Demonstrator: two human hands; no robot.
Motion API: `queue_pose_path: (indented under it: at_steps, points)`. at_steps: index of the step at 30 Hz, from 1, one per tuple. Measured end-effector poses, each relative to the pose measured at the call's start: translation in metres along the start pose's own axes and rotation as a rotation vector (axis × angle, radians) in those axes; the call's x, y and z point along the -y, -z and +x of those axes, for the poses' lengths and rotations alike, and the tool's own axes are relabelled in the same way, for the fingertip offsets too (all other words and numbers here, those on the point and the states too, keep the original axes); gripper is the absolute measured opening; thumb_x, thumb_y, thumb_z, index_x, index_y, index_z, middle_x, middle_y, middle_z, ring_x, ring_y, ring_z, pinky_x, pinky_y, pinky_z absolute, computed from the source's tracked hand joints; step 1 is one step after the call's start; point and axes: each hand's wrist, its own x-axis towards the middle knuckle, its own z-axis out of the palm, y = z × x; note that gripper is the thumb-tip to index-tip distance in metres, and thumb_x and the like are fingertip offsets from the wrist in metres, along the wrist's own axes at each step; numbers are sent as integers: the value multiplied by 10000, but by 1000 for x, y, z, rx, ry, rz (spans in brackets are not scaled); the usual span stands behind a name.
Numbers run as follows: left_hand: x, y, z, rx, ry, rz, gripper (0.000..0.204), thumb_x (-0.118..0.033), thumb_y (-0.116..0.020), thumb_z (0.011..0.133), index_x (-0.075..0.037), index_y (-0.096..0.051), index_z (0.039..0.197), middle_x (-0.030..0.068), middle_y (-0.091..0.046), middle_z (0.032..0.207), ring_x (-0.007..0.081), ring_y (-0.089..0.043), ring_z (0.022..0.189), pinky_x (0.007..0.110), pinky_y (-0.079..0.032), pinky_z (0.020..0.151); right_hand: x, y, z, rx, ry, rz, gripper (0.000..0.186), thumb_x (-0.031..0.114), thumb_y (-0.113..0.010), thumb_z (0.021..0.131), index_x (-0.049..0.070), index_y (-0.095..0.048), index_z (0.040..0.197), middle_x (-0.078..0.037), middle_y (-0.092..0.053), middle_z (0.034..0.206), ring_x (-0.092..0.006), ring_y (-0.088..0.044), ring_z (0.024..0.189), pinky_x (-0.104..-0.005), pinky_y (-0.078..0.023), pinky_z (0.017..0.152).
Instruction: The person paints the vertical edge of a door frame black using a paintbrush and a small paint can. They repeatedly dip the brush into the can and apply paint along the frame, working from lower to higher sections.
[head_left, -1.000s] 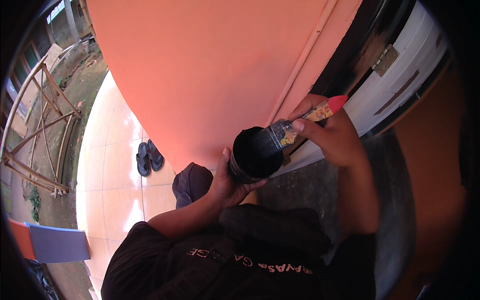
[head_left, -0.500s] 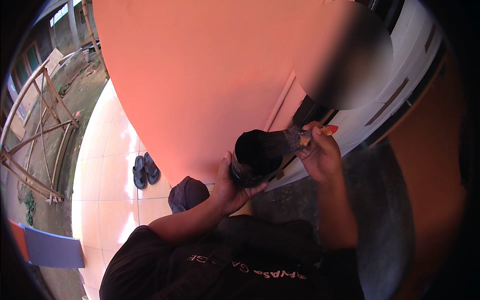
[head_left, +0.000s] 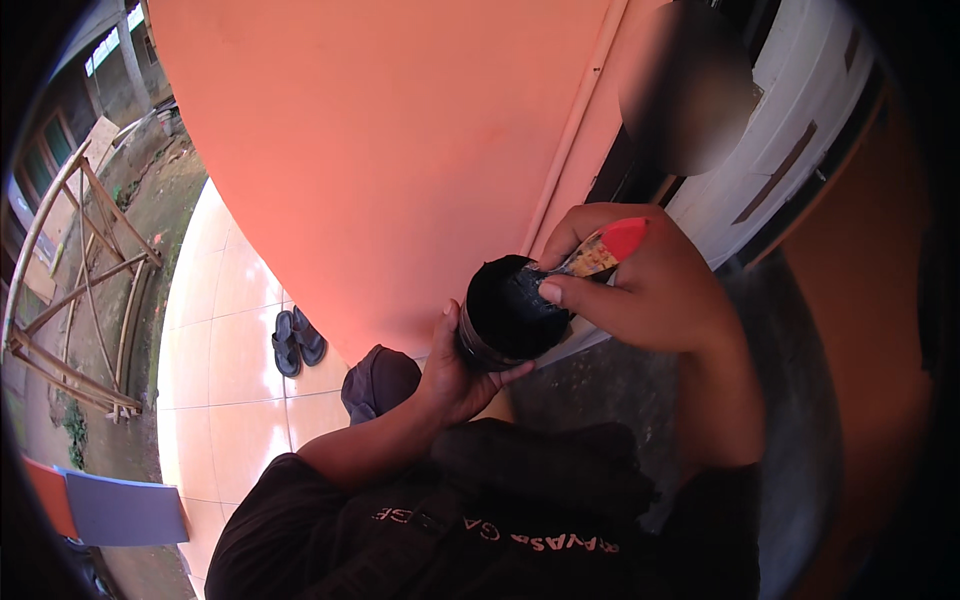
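A round container of black paint point(head_left: 510, 320) sits in my left hand point(head_left: 458, 385), whose thumb and fingers wrap around its side. My right hand point(head_left: 645, 290) grips a paintbrush point(head_left: 598, 250) with a red-tipped, paint-spotted handle at the container's right rim. The bristles are down in the dark opening and hard to make out. Behind my hands are the salmon wall point(head_left: 380, 150) with a thin pipe point(head_left: 565, 140) along its edge, and a white and black door frame point(head_left: 775, 175).
Dark sandals point(head_left: 298, 340) lie on the pale tiled porch point(head_left: 220, 380). A bamboo frame point(head_left: 80, 270) stands outside at left, near a grey-blue panel point(head_left: 125, 510). Dark floor point(head_left: 590, 390) lies below my arms, and a dark cloth-like shape point(head_left: 380, 385) is beside my left forearm.
Since half a second ago, my right hand has turned and moved leftward over the container, sinking the brush deeper into it. My left hand holds about the same position.
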Motion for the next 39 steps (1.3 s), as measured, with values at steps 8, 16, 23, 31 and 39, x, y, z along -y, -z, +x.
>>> queue_pose_path:
  at_steps: [8, 16, 23, 31, 39]
  points:
    - [0, -1, 0, 2, -4, 87, 796, -737, -392, 939, -156, -361, 1483, 97, -470, 1448, 266, -526, 1298, 482, -541, 996, -1, -18, 14, 141, 66, -308, 169, 147, -755, 778, 42, -673, 882, -121, -675, 796, -324, -659, 740, -382, -508, 667]
    - [1, 3, 3, 17, 1, 33, 764, -737, -382, 947, -202, -362, 1492, 86, -513, 1422, 257, -571, 1257, 466, -561, 961, -18, -5, 16, 94, -93, 61, 140, 111, -748, 828, 18, -661, 885, -74, -681, 792, -161, -669, 756, -297, -523, 706]
    - [-1, 5, 7, -6, 19, -34, 753, -740, -407, 940, -210, -405, 1474, 87, -533, 1416, 275, -581, 1251, 471, -562, 958, -64, -4, 2, -138, -159, 592, 145, 140, -701, 906, 12, -643, 942, -31, -677, 853, -109, -608, 783, -277, -477, 714]
    - [1, 12, 18, 14, 34, -92, 801, -754, -454, 914, -164, -430, 1455, 112, -528, 1403, 276, -575, 1240, 480, -547, 970, -109, -30, -22, -343, -208, 1185, 174, 156, -682, 939, 25, -617, 1032, -22, -619, 825, -94, -527, 697, -247, -418, 645]
    - [0, 9, 21, 2, 34, -87, 772, -744, -457, 919, -153, -464, 1415, 97, -539, 1373, 255, -582, 1218, 464, -555, 938, -111, -56, -38, -471, -163, 1256, 183, 183, -607, 995, 48, -599, 1118, -73, -665, 918, -128, -606, 668, -287, -474, 635]
